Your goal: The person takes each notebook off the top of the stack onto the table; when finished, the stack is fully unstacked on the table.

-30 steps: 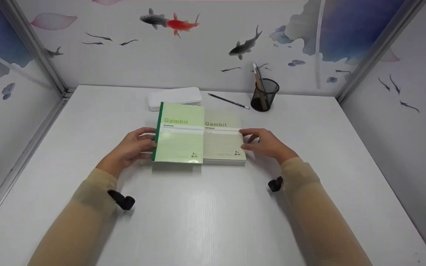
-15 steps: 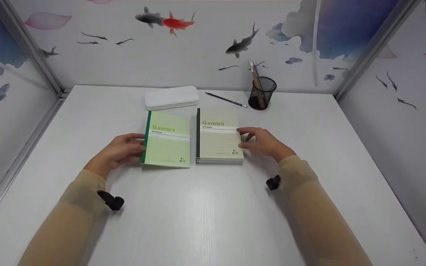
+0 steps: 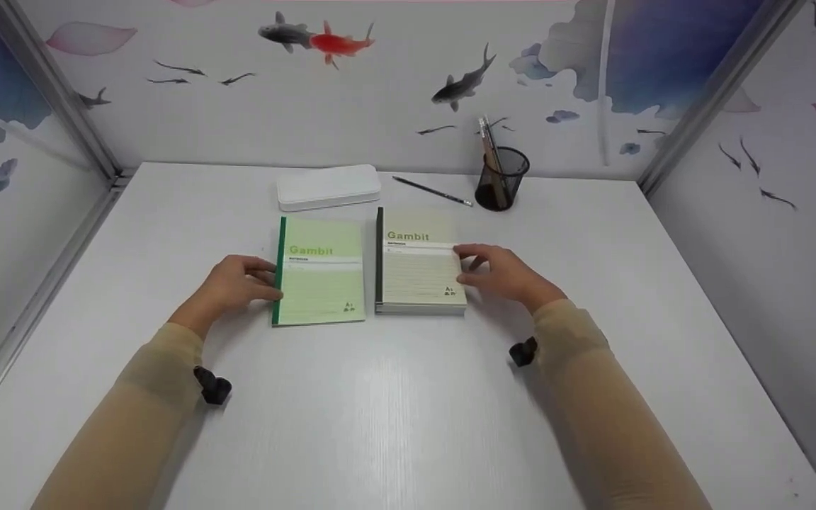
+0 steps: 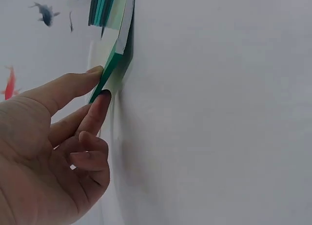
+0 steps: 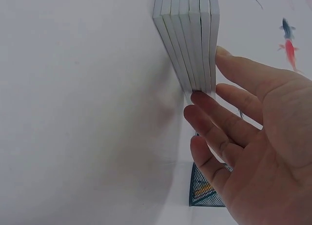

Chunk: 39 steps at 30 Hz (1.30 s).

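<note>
On the white table (image 3: 408, 397), my left hand (image 3: 234, 285) pinches the green notebook (image 3: 321, 271) by its spine. From the left wrist, it looks thin, floppy. From the right wrist, relaxed right fingers (image 5: 214, 120) touch the stiff stack (image 5: 190, 35).

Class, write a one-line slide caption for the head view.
Left hand holds a green notebook beside a notebook stack touched by the right hand.
</note>
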{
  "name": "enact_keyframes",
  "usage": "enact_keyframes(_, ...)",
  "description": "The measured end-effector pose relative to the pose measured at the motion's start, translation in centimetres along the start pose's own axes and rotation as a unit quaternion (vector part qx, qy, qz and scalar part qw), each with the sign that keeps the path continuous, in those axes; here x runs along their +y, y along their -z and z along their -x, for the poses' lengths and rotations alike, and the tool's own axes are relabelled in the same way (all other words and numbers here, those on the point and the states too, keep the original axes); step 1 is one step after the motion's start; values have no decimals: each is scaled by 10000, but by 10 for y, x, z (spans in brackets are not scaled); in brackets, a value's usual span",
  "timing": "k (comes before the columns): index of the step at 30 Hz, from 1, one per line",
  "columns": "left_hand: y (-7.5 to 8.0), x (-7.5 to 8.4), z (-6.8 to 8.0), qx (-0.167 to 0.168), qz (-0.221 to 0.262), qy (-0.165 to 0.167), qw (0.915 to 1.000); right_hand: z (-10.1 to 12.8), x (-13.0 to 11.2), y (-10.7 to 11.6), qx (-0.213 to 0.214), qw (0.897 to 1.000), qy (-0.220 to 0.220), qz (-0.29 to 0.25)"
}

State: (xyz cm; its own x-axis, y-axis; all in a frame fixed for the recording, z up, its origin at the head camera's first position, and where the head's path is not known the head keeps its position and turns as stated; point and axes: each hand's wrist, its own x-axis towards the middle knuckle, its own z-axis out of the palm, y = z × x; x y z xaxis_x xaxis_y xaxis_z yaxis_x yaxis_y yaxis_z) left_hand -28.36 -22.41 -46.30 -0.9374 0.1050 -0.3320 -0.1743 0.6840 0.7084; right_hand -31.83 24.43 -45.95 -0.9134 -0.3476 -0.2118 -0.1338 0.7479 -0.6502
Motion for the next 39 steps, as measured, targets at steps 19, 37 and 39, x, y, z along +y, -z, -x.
enact_keyframes(19, -10, 17, 1, 673, -866, -444, 9930, 0, 3, -3, 69, 9999, 63, -88)
enact_keyframes(37, -80, 96, -23, 7, 52, -976, 9952, 3, 3, -2, 90, 9999, -81, -94)
enact_keyframes(39, -85, 99, -24, -76, 309, -823, 9961, 2, 3, -3, 95, 9999, -23, -135)
